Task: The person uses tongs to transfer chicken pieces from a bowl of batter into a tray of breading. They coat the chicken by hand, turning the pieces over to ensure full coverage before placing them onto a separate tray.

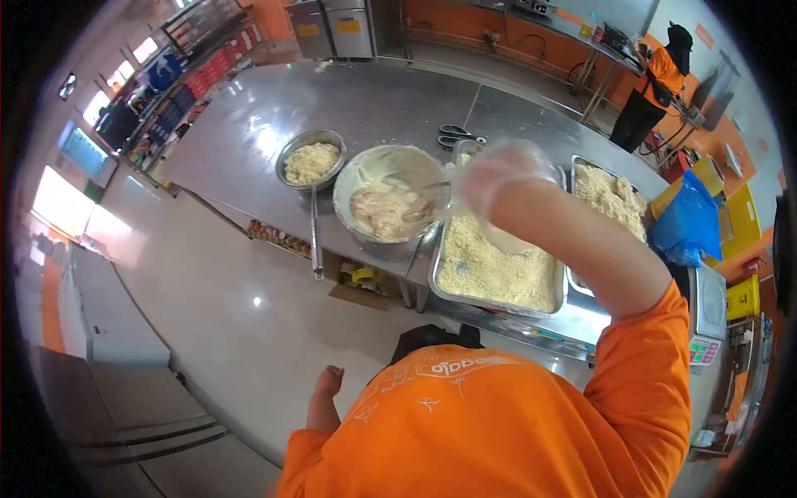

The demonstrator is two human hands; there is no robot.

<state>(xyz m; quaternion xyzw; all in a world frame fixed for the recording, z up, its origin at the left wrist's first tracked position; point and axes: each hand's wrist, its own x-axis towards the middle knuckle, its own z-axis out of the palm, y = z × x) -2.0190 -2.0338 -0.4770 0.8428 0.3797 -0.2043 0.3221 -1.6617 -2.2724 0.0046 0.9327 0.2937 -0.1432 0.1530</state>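
Note:
My right hand point(502, 183), in a clear plastic glove and blurred by motion, is above the back edge of a metal tray of yellowish crumbs point(490, 270). A grey utensil handle point(438, 186) runs from beside this hand into a white bowl point(344, 187) of battered pieces point(386, 207); whether the fingers grip it is unclear. My left hand point(330, 380) hangs low by my side, away from the table, its fingers curled and too small to read. Left of the bowl lies a metal strainer point(315, 224) holding pale crumbs point(312, 163).
Black-handled scissors point(457, 135) lie behind the bowl on the steel table point(382, 100). A second crumb tray point(610, 199), a blue bag point(689, 220) and a scale point(707, 315) are at the right. Another person point(660, 87) stands at the back right.

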